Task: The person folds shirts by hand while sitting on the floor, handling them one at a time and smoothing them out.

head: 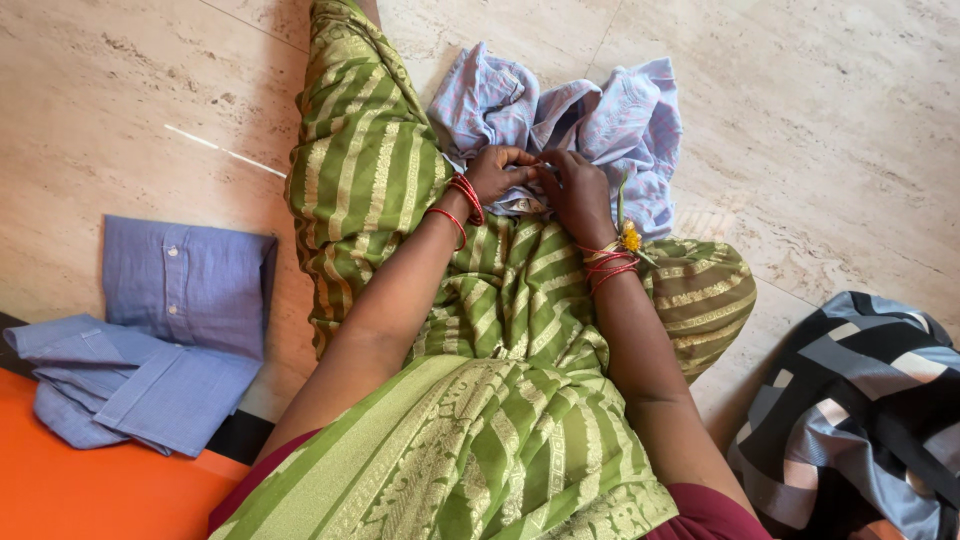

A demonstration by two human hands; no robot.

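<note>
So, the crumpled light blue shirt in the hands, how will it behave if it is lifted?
The light blue shirt will probably hang limp: it already lies in soft bunched folds on the floor. It looks thin, so likely light. The left hand and right hand pinch it easily, so slipping seems unlikely.

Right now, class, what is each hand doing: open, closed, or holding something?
Left hand: closed, fingers pinching the light blue checked shirt on the lap.
Right hand: closed on the same shirt, right beside the left hand.
</note>
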